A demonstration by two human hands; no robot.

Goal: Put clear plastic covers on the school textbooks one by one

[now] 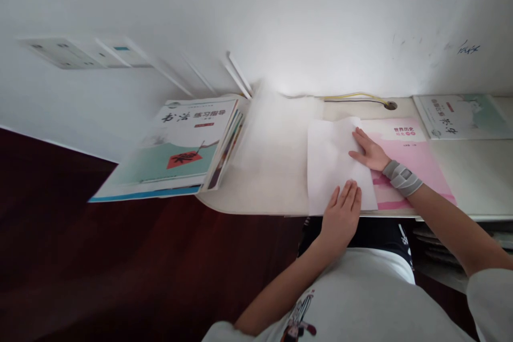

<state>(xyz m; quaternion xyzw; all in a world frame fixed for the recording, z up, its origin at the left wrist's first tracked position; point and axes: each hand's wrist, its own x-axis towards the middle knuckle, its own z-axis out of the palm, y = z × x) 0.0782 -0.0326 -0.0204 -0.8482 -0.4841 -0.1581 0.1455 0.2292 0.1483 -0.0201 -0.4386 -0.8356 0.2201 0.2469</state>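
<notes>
One flat white paper sheet [326, 163]; one pink paperback book [420, 165]; one green-and-white booklet [463, 117]; one stack of books [176, 144], apparently several, edges blurred.

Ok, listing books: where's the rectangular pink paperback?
The pink paperback lies right of centre in the head view, on the cream desk, bordered left by the white paper sheet.

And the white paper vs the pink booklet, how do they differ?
Print: the white paper shows a plain face; the pink booklet carries printed characters.
Contact: the left hand rests its fingers on the white paper, not on the pink booklet.
Side: the white paper lies left, the pink booklet right.
Shared: both lie on the pale tabletop.
</notes>
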